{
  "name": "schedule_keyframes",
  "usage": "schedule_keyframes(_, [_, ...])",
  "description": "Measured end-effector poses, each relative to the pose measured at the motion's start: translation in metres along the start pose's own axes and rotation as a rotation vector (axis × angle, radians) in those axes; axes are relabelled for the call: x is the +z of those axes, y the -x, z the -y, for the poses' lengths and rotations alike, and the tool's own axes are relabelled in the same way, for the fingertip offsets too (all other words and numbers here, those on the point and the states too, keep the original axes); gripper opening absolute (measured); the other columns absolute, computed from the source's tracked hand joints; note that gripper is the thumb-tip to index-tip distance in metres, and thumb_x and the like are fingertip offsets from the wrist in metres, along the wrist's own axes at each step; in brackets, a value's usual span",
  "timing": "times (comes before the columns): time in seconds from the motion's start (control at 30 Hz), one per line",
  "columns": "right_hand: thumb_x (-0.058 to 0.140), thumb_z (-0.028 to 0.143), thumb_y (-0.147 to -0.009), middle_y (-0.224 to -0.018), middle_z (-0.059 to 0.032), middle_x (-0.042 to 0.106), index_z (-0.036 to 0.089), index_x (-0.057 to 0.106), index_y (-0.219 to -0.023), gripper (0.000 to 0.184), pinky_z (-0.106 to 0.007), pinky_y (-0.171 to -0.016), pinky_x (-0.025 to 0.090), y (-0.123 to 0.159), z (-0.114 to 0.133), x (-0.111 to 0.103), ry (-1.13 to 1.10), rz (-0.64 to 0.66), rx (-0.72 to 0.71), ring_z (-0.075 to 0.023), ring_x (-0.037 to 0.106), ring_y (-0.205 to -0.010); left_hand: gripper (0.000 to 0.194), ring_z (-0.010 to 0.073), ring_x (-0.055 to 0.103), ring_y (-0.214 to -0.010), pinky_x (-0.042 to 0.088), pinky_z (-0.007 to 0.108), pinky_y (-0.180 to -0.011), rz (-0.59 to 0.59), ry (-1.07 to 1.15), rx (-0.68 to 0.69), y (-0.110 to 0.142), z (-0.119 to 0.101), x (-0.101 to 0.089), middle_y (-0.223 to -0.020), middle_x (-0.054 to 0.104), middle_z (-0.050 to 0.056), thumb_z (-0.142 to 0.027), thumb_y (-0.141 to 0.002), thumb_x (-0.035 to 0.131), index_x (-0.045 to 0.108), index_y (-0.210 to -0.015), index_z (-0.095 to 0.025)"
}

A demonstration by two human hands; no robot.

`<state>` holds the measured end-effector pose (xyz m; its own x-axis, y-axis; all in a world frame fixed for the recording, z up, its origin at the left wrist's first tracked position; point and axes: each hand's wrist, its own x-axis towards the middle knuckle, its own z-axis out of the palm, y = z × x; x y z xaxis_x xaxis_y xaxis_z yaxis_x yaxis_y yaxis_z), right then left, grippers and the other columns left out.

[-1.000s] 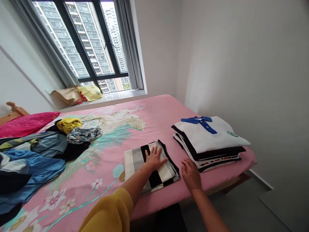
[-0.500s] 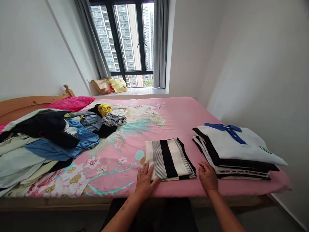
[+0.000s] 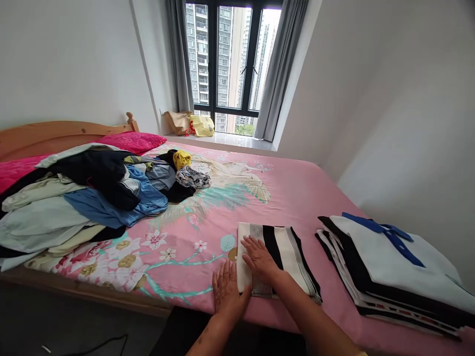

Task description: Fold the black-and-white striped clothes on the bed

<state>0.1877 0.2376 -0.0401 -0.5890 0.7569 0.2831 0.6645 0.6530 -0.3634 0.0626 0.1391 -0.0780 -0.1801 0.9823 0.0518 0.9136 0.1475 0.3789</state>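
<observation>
A folded black-and-white striped garment (image 3: pixel 285 252) lies on the pink flowered bed sheet (image 3: pixel 297 193) near the bed's front edge. My right hand (image 3: pixel 261 259) lies flat on the garment's near left part, fingers spread. My left hand (image 3: pixel 226 291) rests open on the sheet at the garment's near left corner, its fingers touching the edge. To the right sits a stack of folded clothes (image 3: pixel 393 269) topped by a white polo shirt with a blue collar.
A heap of unfolded clothes (image 3: pixel 85 198) in blue, black, pale green and yellow covers the bed's left side. A magenta pillow (image 3: pixel 129 141) lies by the wooden headboard (image 3: pixel 48 133). Paper bags (image 3: pixel 193 123) sit on the window sill. White walls close in on the right.
My right hand has moved from the sheet beside the stack onto the striped garment. My left hand stays at the garment's left corner. The view has swung left.
</observation>
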Motion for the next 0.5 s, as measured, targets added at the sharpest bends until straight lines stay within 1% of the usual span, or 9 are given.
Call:
schedule_keyframes(0.07, [0.034, 0.037, -0.093, -0.144, -0.0087, 0.037, 0.022, 0.041, -0.136, 0.046, -0.052, -0.11, 0.022, -0.019, -0.01, 0.02, 0.05, 0.084, -0.004, -0.0234, 0.029, -0.135, 0.079, 0.0287, 0.019, -0.139, 0.004, 0.047, -0.115, 0.006, 0.015, -0.008, 0.001, 0.004, 0.004, -0.15, 0.026, 0.01, -0.052, -0.074, 0.05, 0.035, -0.141, -0.014])
schedule_keyframes(0.17, [0.031, 0.034, -0.094, -0.144, -0.0069, 0.038, 0.023, 0.041, -0.136, 0.045, -0.052, -0.11, 0.018, -0.045, -0.031, 0.036, 0.061, 0.092, 0.076, -0.022, 0.029, -0.135, 0.078, 0.0298, 0.023, -0.137, 0.005, 0.047, -0.115, -0.003, 0.04, -0.034, 0.001, 0.006, 0.005, -0.149, 0.03, 0.009, -0.052, -0.07, 0.055, 0.039, -0.139, -0.017])
schedule_keyframes(0.27, [0.037, 0.023, -0.087, -0.141, -0.0073, 0.042, 0.023, 0.046, -0.132, 0.046, -0.054, -0.108, 0.019, -0.071, -0.052, 0.036, 0.032, 0.096, 0.203, -0.0234, 0.031, -0.134, 0.073, 0.031, 0.031, -0.132, 0.008, 0.045, -0.114, -0.02, 0.067, -0.063, 0.001, 0.004, 0.0, -0.141, 0.042, 0.01, -0.055, -0.068, 0.057, 0.047, -0.132, -0.021])
schedule_keyframes(0.33, [0.044, 0.017, -0.078, -0.135, -0.0098, 0.048, 0.023, 0.05, -0.128, 0.051, -0.057, -0.104, 0.023, -0.087, -0.067, 0.032, 0.026, 0.103, 0.262, -0.0266, 0.038, -0.129, 0.067, 0.0317, 0.038, -0.125, 0.014, 0.045, -0.112, -0.02, 0.092, -0.092, 0.0, 0.002, -0.005, -0.13, 0.052, 0.011, -0.056, -0.066, 0.058, 0.055, -0.123, -0.023])
schedule_keyframes(0.4, [0.051, 0.014, -0.068, -0.121, -0.0106, 0.06, 0.024, 0.054, -0.122, 0.054, -0.057, -0.098, 0.031, -0.102, -0.08, 0.028, 0.025, 0.116, 0.289, -0.028, 0.051, -0.115, 0.057, 0.0313, 0.045, -0.116, 0.021, 0.045, -0.107, -0.016, 0.123, -0.124, -0.001, -0.001, -0.009, -0.118, 0.058, 0.011, -0.054, -0.064, 0.06, 0.061, -0.112, -0.023])
schedule_keyframes(0.47, [0.057, 0.013, -0.061, -0.096, -0.0063, 0.068, 0.023, 0.061, -0.109, 0.05, -0.048, -0.089, 0.04, -0.114, -0.088, 0.025, 0.013, 0.126, 0.295, -0.0238, 0.061, -0.092, 0.047, 0.0302, 0.048, -0.109, 0.027, 0.045, -0.101, -0.013, 0.153, -0.147, -0.002, -0.003, -0.012, -0.11, 0.06, 0.011, -0.051, -0.063, 0.062, 0.064, -0.1, -0.023])
schedule_keyframes(0.5, [0.059, 0.013, -0.058, -0.083, -0.0033, 0.068, 0.022, 0.065, -0.1, 0.043, -0.043, -0.084, 0.043, -0.119, -0.09, 0.024, 0.008, 0.109, 0.288, -0.0207, 0.063, -0.081, 0.041, 0.0296, 0.049, -0.107, 0.029, 0.044, -0.099, -0.008, 0.169, -0.154, -0.003, -0.005, -0.013, -0.107, 0.061, 0.01, -0.048, -0.063, 0.062, 0.064, -0.096, -0.023])
